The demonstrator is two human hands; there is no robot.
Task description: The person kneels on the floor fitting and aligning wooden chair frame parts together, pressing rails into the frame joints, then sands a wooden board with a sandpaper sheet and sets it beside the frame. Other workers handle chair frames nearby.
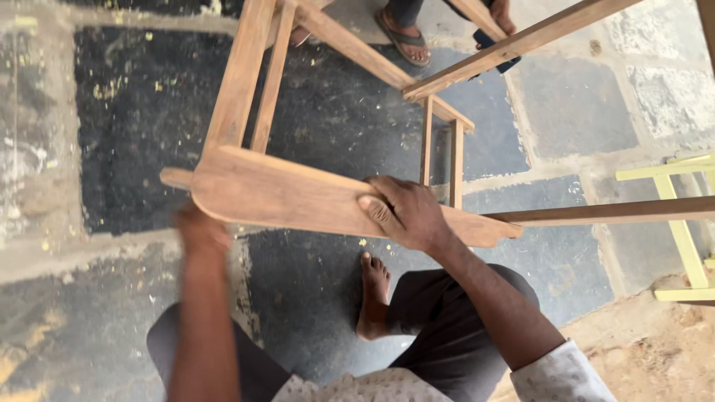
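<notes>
While the stone floor (149, 112) lies dusty and speckled with chips, a wooden chair frame (350, 52) stands tipped over it, its curved flat rail (298, 197) nearest the camera. Right hand (406, 216) clamps flat over that rail's top edge; left hand (199, 232) sits under the rail's left end, grip blurred, can't tell. Risk: frame could twist or slide on the grit, likely onto the bare foot (372, 294) below. Yellow frame (681, 223) crowds right; another person's sandalled foot (406, 37) beyond.
</notes>
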